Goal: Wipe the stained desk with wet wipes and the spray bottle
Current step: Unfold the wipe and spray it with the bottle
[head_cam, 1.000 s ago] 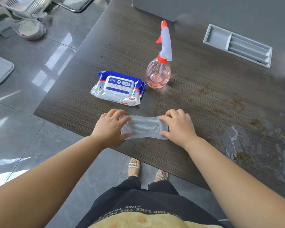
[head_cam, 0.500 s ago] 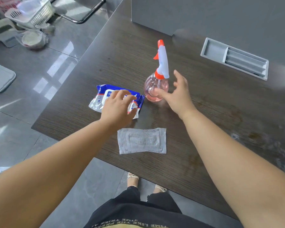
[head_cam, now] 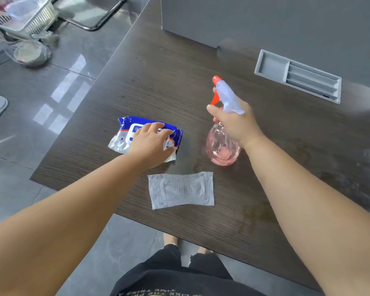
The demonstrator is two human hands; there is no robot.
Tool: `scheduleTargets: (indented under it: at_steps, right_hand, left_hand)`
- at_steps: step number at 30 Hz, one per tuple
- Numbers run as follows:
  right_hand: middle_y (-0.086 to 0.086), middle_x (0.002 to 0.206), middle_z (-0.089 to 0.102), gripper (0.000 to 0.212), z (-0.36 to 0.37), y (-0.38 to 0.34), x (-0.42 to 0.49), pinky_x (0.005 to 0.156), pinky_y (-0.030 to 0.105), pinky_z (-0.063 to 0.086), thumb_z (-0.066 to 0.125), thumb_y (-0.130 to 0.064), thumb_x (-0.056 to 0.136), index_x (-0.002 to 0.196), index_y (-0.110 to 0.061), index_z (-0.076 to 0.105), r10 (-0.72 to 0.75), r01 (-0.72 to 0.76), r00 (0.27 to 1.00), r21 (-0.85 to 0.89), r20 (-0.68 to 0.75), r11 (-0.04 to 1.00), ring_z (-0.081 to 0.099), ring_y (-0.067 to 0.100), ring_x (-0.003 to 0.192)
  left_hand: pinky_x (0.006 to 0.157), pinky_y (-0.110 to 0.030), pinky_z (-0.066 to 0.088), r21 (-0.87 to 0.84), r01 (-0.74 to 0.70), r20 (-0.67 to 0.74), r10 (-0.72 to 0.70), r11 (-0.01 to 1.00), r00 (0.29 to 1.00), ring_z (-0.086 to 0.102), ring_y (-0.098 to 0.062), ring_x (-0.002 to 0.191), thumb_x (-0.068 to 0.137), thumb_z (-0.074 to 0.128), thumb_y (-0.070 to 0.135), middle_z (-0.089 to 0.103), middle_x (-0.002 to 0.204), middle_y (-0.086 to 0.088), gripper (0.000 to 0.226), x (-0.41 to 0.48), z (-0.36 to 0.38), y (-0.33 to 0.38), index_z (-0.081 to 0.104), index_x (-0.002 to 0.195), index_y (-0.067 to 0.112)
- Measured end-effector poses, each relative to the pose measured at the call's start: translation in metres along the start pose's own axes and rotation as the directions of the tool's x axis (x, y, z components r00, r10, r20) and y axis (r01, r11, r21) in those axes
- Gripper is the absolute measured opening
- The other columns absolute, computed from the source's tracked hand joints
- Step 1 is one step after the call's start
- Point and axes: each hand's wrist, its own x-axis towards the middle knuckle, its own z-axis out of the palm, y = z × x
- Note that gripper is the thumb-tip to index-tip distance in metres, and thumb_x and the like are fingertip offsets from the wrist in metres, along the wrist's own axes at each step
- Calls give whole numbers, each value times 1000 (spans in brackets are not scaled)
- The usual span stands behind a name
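A dark wood-grain desk has wet, brownish stains on its right side. A white wet wipe lies flat near the front edge. Behind it, my left hand rests palm down on the blue and white pack of wet wipes, fingers spread. My right hand is closed round the neck of the pink spray bottle, which has a white head and orange nozzle and tilts to the left, its base lifted or just at the desk.
A grey recessed cable tray sits in the desk at the back right, below a grey panel. On the glossy floor to the left stand a white basket, a wrapped bowl and a chair base.
My right hand has closed on the spray bottle's neck and tipped it. My left hand has settled flat on the wipe pack. The wipe, let go a second ago, lies still.
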Motion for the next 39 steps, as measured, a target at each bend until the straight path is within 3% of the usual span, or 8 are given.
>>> scheduleTargets:
  at_steps: [4, 9, 12, 15, 21, 27, 31, 39]
  right_hand:
    - [-10, 90, 60, 14, -12, -1, -41, 67, 23, 44, 65, -27, 87, 100, -29, 62, 100, -118, 989, 166, 111, 979, 52, 7, 62]
    - [-28, 76, 57, 39, -20, 1, -96, 75, 18, 39, 60, -25, 91, 129, -26, 52, 124, -198, 951, 247, 285, 949, 51, -6, 70]
    - [-19, 104, 60, 48, -14, 3, -133, 83, 16, 44, 57, -21, 92, 138, -25, 43, 132, -242, 929, 296, 347, 924, 58, -5, 91]
    - [-1, 125, 60, 54, -4, 11, -162, 92, 35, 52, 62, -20, 89, 139, -24, 41, 148, -293, 900, 319, 410, 901, 58, 8, 112]
    - [2, 99, 59, 51, 30, 28, -188, 71, 23, 48, 58, -18, 91, 139, -26, 40, 285, -403, 866, 237, 410, 884, 62, 19, 76]
    - [2, 91, 58, 56, 61, 32, -181, 66, 28, 48, 52, -22, 93, 144, -35, 31, 396, -462, 788, 29, 471, 886, 61, 21, 64]
    - [8, 94, 57, 54, 84, 30, -176, 45, 19, 42, 53, -22, 90, 139, -38, 36, 495, -527, 746, -61, 445, 848, 58, 23, 60]
    - [12, 80, 60, 12, 105, 34, -176, 47, 22, 43, 57, -16, 84, 96, -17, 58, 627, -664, 686, -35, 368, 747, 57, 22, 48]
  left_hand:
    - [109, -42, 26, -82, -2, -77, -4, 997, 997, 25, -29, 136, 92, 52, 36, 38, 144, -6, 40, -9, -2, 5, 54, 129, 22]
    - [102, -37, 31, -179, 1, -181, -34, 984, 983, 39, -32, 123, 92, 53, 28, 51, 133, -8, 35, -47, 5, 16, 57, 126, 19]
    - [103, -39, 33, -178, 86, -111, -107, 980, 988, 36, -30, 127, 92, 53, 28, 47, 135, -6, 39, -82, 22, 15, 51, 130, 21]
    - [106, -39, 32, -153, 142, -21, -146, 978, 989, 32, -28, 130, 93, 51, 26, 44, 138, -3, 38, -111, 42, 10, 50, 131, 24]
    - [111, -36, 25, -83, 99, 89, -92, 992, 992, 21, -25, 138, 93, 48, 23, 32, 149, 2, 45, -144, 63, 3, 43, 138, 22]
    - [113, -32, 20, -16, -4, 156, 6, 1000, 988, 18, -25, 139, 94, 45, 24, 21, 154, 2, 52, -139, 56, -8, 32, 144, 24]
    - [112, -33, 22, 22, -75, 205, 69, 997, 976, 16, -27, 139, 95, 42, 24, 14, 155, 0, 55, -138, 54, -15, 24, 147, 24]
    - [112, -38, 29, 82, -158, 273, 130, 984, 953, 8, -32, 140, 93, 41, 21, 6, 156, 0, 60, -141, 59, -20, 16, 148, 24]
